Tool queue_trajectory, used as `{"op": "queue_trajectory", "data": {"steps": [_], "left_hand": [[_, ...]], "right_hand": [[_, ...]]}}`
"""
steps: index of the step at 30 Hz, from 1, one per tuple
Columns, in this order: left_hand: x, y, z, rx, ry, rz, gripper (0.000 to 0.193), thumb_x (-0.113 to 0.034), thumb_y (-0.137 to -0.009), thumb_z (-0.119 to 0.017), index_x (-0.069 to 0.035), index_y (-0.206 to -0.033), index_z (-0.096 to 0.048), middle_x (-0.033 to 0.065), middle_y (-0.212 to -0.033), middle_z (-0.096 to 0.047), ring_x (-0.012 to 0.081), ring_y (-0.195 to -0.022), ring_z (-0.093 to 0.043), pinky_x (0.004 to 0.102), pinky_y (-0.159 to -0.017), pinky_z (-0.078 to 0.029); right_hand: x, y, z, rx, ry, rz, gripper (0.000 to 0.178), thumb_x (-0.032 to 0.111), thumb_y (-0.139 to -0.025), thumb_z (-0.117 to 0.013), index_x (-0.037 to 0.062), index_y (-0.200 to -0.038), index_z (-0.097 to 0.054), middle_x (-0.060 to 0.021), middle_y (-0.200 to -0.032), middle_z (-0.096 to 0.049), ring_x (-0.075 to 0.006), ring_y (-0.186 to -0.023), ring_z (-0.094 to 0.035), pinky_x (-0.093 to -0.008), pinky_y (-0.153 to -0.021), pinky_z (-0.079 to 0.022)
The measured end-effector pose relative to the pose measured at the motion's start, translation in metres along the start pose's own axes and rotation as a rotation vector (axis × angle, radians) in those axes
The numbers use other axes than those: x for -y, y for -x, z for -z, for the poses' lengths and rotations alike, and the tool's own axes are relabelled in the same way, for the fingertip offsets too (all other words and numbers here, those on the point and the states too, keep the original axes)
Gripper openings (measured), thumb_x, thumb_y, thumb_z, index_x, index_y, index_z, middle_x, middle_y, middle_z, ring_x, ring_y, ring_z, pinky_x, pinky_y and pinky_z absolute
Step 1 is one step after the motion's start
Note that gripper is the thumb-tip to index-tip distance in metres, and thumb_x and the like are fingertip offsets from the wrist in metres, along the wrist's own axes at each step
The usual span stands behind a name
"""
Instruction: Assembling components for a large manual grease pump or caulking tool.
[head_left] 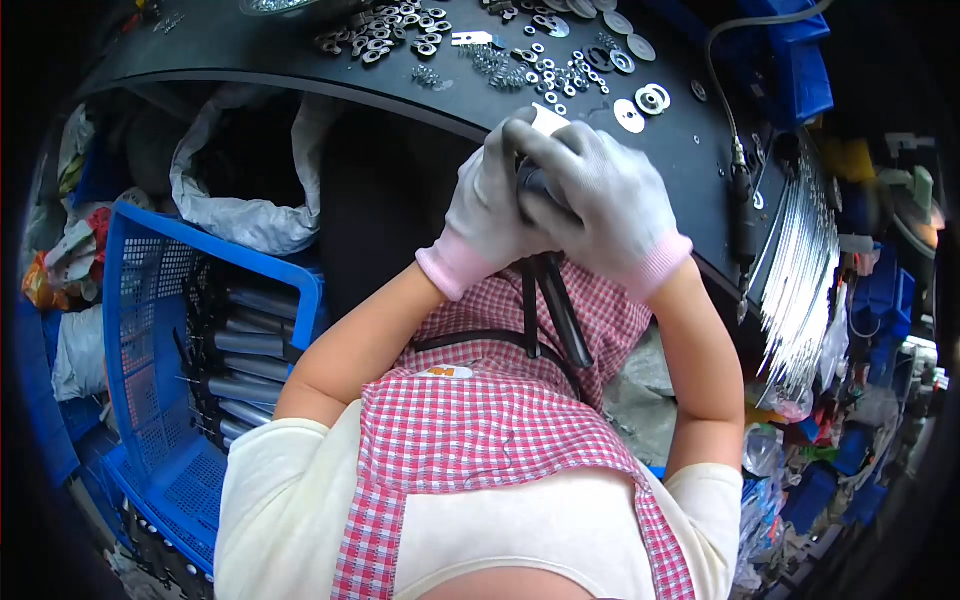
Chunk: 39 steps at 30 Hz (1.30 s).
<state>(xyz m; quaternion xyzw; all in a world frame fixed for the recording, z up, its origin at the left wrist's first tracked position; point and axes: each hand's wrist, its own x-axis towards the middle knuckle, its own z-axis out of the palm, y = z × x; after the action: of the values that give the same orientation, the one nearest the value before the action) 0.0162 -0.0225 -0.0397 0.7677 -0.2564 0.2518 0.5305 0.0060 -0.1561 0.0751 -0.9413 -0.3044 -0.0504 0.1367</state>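
Note:
My left hand [490,200] and my right hand [615,200], both in whitish gloves with pink cuffs, come together at the front edge of the black table [290,62]. Their fingers are wrapped around a dark grey and black part [562,310]. Its rounded grey body shows between the gloves, and two narrow black lengths hang below them over the checked apron. What the part is I cannot make out, since the gloves hide most of it. A small white piece [548,118] sticks out above the fingertips.
Small metal fittings [375,35], springs [490,65], rings and discs [630,115] lie on the table. A cabled tool [742,210] hangs beside thin metal rods [800,270] at right. Left, a blue basket [210,238] holds several grey-black tubular parts [250,343] beside a white sack [240,225].

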Motion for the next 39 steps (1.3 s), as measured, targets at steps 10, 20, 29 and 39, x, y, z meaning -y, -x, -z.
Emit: {"op": "queue_trajectory", "data": {"steps": [10,20,29,39], "left_hand": [[-0.034,0.002,0.037,0.888,0.478,-0.134,0.031,-0.016,-0.087,-0.059,-0.003,-0.114,-0.055,0.0124,-0.079,-0.061,0.0271,-0.071,-0.063,0.0353,-0.064,-0.048],[-0.063,0.026,0.049,1.038,0.457,0.262,0.038,-0.031,-0.095,-0.053,0.001,-0.075,-0.059,0.0036,-0.062,-0.055,0.0086,-0.060,-0.051,0.0263,-0.055,-0.042],[-0.095,0.038,0.014,1.023,0.422,0.208,0.026,-0.019,-0.096,-0.045,-0.002,-0.083,-0.059,-0.0025,-0.067,-0.052,0.0041,-0.059,-0.041,0.0204,-0.054,-0.035],[-0.103,0.017,-0.052,0.727,0.651,0.229,0.040,-0.045,-0.095,-0.053,-0.007,-0.084,-0.049,-0.0065,-0.052,-0.030,0.0031,-0.041,-0.023,0.0215,-0.037,-0.019]], "right_hand": [[0.028,0.168,0.162,-0.726,-0.537,0.072,0.035,0.028,-0.089,-0.057,0.0013,-0.112,-0.056,-0.0075,-0.097,-0.063,-0.0154,-0.076,-0.061,-0.0265,-0.069,-0.049],[0.072,0.374,0.174,-0.794,0.256,-1.059,0.044,0.032,-0.098,-0.050,0.0093,-0.135,-0.045,-0.0043,-0.093,-0.063,-0.0174,-0.076,-0.062,-0.0305,-0.069,-0.050],[-0.041,0.260,0.035,-1.716,0.200,-0.625,0.050,0.021,-0.086,-0.069,0.0040,-0.130,-0.052,-0.0093,-0.105,-0.066,-0.0118,-0.085,-0.064,-0.0272,-0.071,-0.051],[0.057,0.195,-0.048,-1.163,0.163,-0.773,0.040,0.030,-0.081,-0.060,0.0267,-0.121,-0.059,0.0007,-0.062,-0.053,-0.0170,-0.053,-0.058,-0.0321,-0.049,-0.045]]}}
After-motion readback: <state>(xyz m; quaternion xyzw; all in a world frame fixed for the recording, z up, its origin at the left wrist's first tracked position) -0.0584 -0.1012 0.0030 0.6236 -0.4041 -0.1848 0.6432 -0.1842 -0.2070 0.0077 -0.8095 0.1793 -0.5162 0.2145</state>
